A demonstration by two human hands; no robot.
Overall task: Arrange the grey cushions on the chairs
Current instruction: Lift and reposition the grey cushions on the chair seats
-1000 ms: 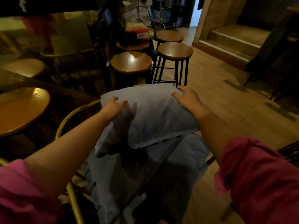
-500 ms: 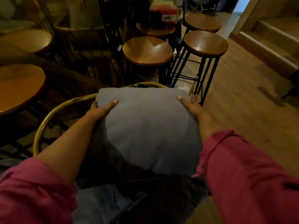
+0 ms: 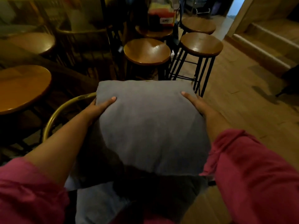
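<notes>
A square grey cushion (image 3: 150, 125) fills the middle of the head view, held flat above a chair with a curved brass-coloured back rail (image 3: 64, 109). My left hand (image 3: 98, 107) grips its left edge, thumb on top. On the right edge my right hand (image 3: 199, 105) holds it the same way. Under it lies a second grey cushion (image 3: 100, 202), partly in shadow, on the chair seat. Both my sleeves are pink.
Several round wooden bar stools (image 3: 147, 50) with black metal legs stand just beyond the chair. A round wooden table (image 3: 19, 88) is at the left. Wooden floor (image 3: 239, 101) lies open to the right, with steps (image 3: 265, 44) at the far right.
The cushion has turned from tilted to flat and come lower over the chair. My view has dropped and moved closer. Both hands stay on its sides.
</notes>
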